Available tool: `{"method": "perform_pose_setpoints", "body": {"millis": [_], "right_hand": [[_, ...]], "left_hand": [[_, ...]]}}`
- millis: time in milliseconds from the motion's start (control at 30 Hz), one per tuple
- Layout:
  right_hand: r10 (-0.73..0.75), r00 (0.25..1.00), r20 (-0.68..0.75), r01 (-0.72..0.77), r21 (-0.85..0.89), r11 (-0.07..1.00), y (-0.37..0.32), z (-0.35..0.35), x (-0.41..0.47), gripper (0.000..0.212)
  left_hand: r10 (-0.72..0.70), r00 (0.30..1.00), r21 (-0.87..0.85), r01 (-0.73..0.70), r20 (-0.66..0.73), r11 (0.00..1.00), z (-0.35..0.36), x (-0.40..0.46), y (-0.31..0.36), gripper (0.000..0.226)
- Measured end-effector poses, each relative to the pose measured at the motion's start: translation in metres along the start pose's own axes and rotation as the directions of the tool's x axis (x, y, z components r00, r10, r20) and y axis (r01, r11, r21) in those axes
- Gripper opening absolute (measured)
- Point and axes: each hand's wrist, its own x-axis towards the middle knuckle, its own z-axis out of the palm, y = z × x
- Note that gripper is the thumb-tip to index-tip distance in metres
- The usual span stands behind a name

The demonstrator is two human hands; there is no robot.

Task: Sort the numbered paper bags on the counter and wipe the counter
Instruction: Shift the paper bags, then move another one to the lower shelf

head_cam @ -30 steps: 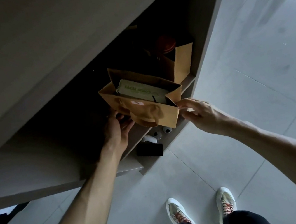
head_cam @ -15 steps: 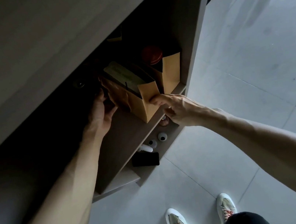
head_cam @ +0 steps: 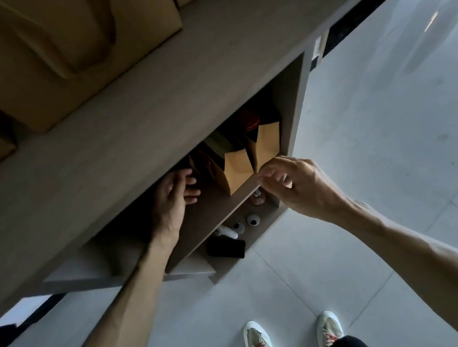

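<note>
Bag (head_cam: 237, 169) brown, upright on shelf (head_cam: 221, 210), top open.

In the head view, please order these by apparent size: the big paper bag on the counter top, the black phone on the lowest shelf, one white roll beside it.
1. Big paper bag, much the largest, though nearest the camera.
2. Black phone.
3. White roll, smallest.

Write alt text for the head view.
Two brown paper bags stand on a grey shelf under the counter; the left hand rests open beside them, and the right hand hovers at the shelf edge, fingers curled. White sneakers stand on the floor below.
</note>
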Motion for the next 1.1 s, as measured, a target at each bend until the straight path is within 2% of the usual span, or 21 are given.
{"method": "perform_pose_setpoints", "body": {"millis": [67, 167, 367, 567, 767, 933, 1100], "right_hand": [[-0.034, 0.999, -0.032, 0.035, 0.017, 0.999, -0.023, -0.025, -0.01, 0.019], [-0.058, 0.996, -0.066, 0.062, 0.06, 0.996, -0.055, -0.057, -0.024, 0.017], [-0.128, 0.987, -0.1, 0.137, 0.082, 0.987, -0.097, -0.102, -0.027, 0.027], [-0.284, 0.935, -0.213, 0.314, 0.123, 0.942, -0.153, -0.153, 0.009, 0.025], [-0.43, 0.862, -0.268, 0.473, 0.118, 0.873, -0.21, -0.186, 0.075, 0.02], [-0.493, 0.823, -0.282, 0.535, 0.093, 0.84, -0.24, -0.189, 0.127, 0.013], [-0.568, 0.788, -0.237, 0.585, 0.001, 0.811, -0.252, -0.185, 0.175, 0.014]], "left_hand": [[0.094, 0.994, 0.075, -0.098, 0.061, 0.992, 0.0, -0.028, 0.027, 0.018], [0.149, 0.979, 0.162, -0.17, 0.137, 0.972, 0.003, -0.069, 0.069, 0.019], [0.215, 0.964, 0.229, -0.248, 0.159, 0.941, 0.007, -0.127, 0.142, 0.016], [0.352, 0.922, 0.227, -0.382, 0.161, 0.896, -0.019, -0.156, 0.209, 0.019], [0.535, 0.84, 0.268, -0.537, 0.085, 0.8, -0.061, -0.146, 0.273, 0.019], [0.654, 0.756, 0.348, -0.619, 0.021, 0.704, -0.102, -0.11, 0.315, 0.021], [0.767, 0.642, 0.528, -0.65, -0.003, 0.546, -0.136, -0.064, 0.339, 0.019]]}}
